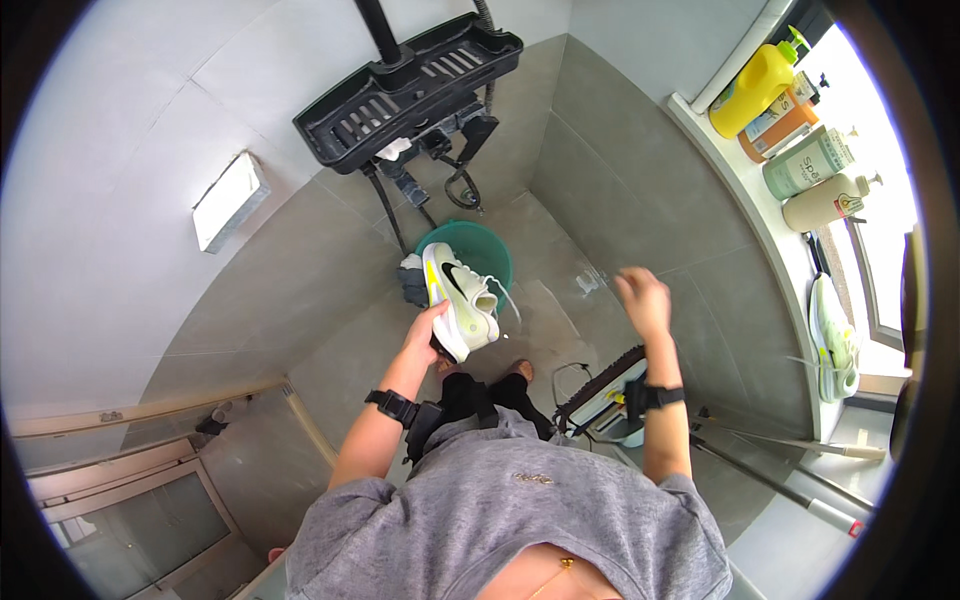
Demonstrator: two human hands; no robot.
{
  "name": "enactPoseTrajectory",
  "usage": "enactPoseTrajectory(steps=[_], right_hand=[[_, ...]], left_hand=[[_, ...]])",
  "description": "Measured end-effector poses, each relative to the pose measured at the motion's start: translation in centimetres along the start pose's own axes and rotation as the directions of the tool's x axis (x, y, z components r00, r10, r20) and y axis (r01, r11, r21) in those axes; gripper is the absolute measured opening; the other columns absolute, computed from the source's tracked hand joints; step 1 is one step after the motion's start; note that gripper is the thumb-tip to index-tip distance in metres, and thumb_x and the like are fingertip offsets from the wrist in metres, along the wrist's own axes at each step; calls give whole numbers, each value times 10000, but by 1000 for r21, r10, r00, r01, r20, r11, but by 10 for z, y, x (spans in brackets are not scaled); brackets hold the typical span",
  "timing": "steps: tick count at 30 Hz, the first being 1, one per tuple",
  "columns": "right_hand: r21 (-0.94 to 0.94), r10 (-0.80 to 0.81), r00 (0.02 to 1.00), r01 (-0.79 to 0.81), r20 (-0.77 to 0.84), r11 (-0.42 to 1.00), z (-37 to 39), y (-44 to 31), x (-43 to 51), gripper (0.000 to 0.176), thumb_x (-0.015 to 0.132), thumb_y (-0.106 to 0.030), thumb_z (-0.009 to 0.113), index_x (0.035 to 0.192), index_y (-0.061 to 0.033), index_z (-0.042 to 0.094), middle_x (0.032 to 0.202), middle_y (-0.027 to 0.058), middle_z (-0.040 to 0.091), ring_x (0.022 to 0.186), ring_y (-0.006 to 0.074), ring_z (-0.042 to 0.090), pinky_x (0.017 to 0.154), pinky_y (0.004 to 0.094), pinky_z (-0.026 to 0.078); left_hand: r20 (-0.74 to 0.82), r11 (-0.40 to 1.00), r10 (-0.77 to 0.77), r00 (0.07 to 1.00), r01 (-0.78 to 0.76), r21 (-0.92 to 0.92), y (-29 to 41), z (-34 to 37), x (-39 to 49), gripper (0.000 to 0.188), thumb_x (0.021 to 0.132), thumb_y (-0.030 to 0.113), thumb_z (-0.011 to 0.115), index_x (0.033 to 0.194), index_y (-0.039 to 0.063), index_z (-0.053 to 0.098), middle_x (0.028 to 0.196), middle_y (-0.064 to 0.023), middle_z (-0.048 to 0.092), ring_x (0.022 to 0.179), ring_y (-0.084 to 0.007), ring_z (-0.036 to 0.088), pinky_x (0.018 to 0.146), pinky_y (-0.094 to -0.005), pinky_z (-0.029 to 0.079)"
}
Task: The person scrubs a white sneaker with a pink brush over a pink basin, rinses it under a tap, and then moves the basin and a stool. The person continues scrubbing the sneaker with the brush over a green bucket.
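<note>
My left hand (pixel 429 330) grips a pale green Nike running shoe (pixel 459 294) by its sole. The shoe has a black swoosh, a yellow accent and loose white laces. It is held above a green plastic bucket (pixel 501 259) on the tiled floor. My right hand (pixel 646 296) is raised to the right, away from the shoe, with its fingers curled; no object shows in it. A similar pale shoe (pixel 832 345) lies on the window ledge at the right.
A black shower shelf (pixel 409 90) with hoses juts out above the bucket. Pump bottles (pixel 810 165) line the window ledge (pixel 750 202). Mops or brushes and long poles (pixel 780 487) lean at the lower right. A dark cloth (pixel 412 286) is beside the bucket. A framed glass door (pixel 150 532) is at lower left.
</note>
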State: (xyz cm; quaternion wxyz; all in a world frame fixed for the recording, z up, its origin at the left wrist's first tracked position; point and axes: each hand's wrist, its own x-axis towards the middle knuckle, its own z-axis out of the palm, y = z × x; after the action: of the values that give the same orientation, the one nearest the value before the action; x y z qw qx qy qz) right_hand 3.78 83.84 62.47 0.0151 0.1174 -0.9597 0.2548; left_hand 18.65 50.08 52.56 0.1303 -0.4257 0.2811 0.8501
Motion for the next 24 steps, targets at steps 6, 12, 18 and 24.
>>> enactPoseTrajectory(steps=[6,12,18,24], right_hand=[[203,-191,981,180,32,962,64,-170,75,295,826,-358,589,985,-111,620,822,74,642,787,256,623,684,355,481],[122,2,999,3,-35,993,112,-262,128,598,780,-562,574,1139,-84,549,844,94,657,849,276,631,718,382,486],[68,134,991,-132,-22,989,138,-275,152,675,793,-639,455,1061,-33,580,927,195,647,909,355,611,792,429,466],[651,244,929,-370,279,662,158,-268,170,644,814,-621,422,685,-25,628,559,58,583,526,173,563,516,325,427]], left_hand=[[-54,1000,-30,998,31,4,27,-57,-35,526,838,383,557,1266,97,449,1232,-117,524,1115,-321,501,903,-540,380],[-26,997,-2,1000,0,-79,55,-101,-63,530,852,393,532,1283,100,438,1250,-104,513,1132,-310,490,934,-518,364],[8,992,54,999,-53,-118,75,-144,-67,533,836,325,585,1288,101,412,1221,-109,522,1079,-311,527,892,-514,412],[99,977,185,978,-173,-124,89,-159,-53,554,820,206,620,1302,102,367,1184,-113,525,1065,-266,536,874,-428,460]])
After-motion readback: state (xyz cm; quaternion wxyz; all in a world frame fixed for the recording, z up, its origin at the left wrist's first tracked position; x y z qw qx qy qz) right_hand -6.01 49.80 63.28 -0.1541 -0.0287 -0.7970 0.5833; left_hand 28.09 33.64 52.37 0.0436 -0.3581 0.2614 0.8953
